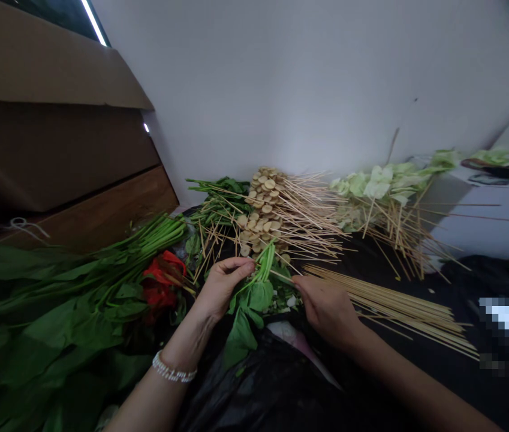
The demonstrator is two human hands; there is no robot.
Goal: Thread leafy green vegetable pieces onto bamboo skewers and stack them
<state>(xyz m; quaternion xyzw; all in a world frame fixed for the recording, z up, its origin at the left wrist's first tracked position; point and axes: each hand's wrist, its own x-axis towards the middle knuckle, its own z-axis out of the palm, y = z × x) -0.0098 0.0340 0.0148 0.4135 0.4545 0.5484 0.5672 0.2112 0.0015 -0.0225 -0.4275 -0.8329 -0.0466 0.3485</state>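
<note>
A small bunch of leafy greens [259, 294] is in front of me, its pale green stems upward and its leaves hanging down. My left hand [225, 285], with a beaded bracelet on the wrist, pinches at the left side of the stems. From the right, my right hand [328, 306] grips a thin bamboo skewer [282, 276] that reaches across to the stems. Whether its tip has passed through them I cannot make out. Directly behind lies a pile of skewered round pale slices [263, 207], their sticks pointing right.
Loose bamboo skewers [398, 306] lie to my right. Long-stemmed greens [78, 300] fill the left, beside a red plastic bag [162, 279]. Skewered greens [225, 201] and skewered cabbage pieces [382, 183] rest near the wall [308, 78]. A cardboard box [56, 144] stands back left.
</note>
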